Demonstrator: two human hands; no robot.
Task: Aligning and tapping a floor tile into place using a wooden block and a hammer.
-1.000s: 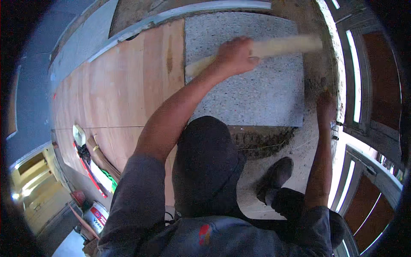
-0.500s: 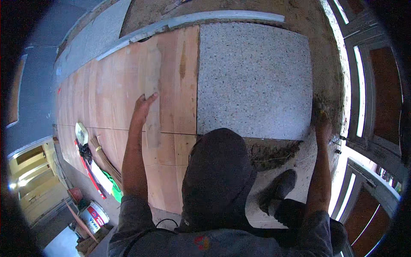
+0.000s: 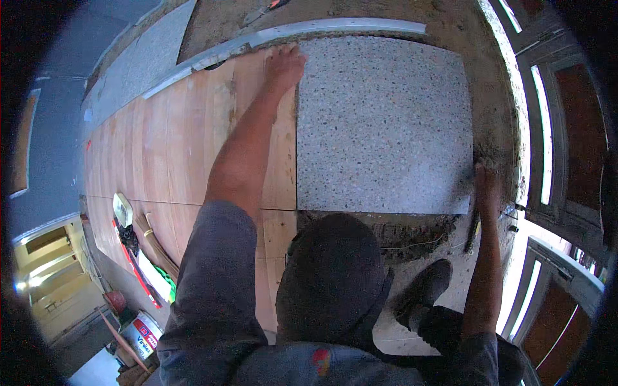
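My left hand (image 3: 286,64) rests at the far edge of the pale plywood boards (image 3: 167,141), by the seam with a square speckled grey tile (image 3: 383,122), its fingers slightly apart. My right hand (image 3: 486,183) is low beside the tile's right edge, curled around something I cannot make out; a dark narrow object with a yellow patch (image 3: 475,231) shows below it. A white strip (image 3: 347,26) runs along the far side of the boards and tile. Dark rough bedding (image 3: 412,235) shows along the tile's near edge.
At left lie a pale oval object (image 3: 122,206), a stick bundle (image 3: 158,241), a red-edged item (image 3: 138,270) and green material (image 3: 166,289). A white bucket (image 3: 141,334) stands lower left. A tool (image 3: 261,13) lies beyond the strip. Door frames (image 3: 553,135) line the right.
My left hand swept a pale batten leftward off the tile, then moved up to the boards' far edge; the batten is no longer distinguishable. My right hand has moved slightly down along the tile's edge.
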